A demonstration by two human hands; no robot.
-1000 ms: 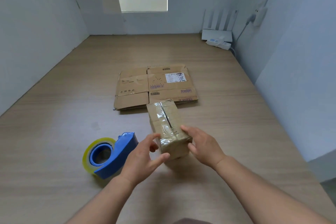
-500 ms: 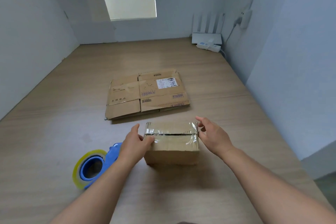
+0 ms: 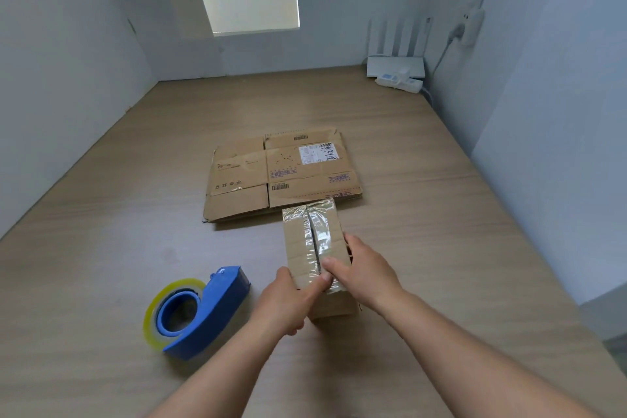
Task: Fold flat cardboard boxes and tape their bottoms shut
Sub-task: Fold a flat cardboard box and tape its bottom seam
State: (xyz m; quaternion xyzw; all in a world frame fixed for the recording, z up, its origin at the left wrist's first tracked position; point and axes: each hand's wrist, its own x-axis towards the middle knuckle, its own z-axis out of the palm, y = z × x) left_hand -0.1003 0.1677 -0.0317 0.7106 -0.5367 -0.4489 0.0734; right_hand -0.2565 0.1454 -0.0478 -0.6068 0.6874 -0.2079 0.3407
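- The small taped box point(image 3: 314, 248) stands on the wooden table point(image 3: 101, 248), its near end between both hands and its far end at the edge of the flattened cardboard boxes point(image 3: 281, 176).
- Half a second ago its seam ran crosswise; it has since been turned a quarter, so the seam now runs away from the person.
- The left hand point(image 3: 288, 302) curls round the near left corner. The right hand point(image 3: 364, 270) clasps the right side, thumb on the tape.
- This looks like smoothing the tape ends — this box's bottom seems nearly sealed.
- The blue tape dispenser point(image 3: 200, 312) lies untouched just left — the flat boxes remain unfolded.
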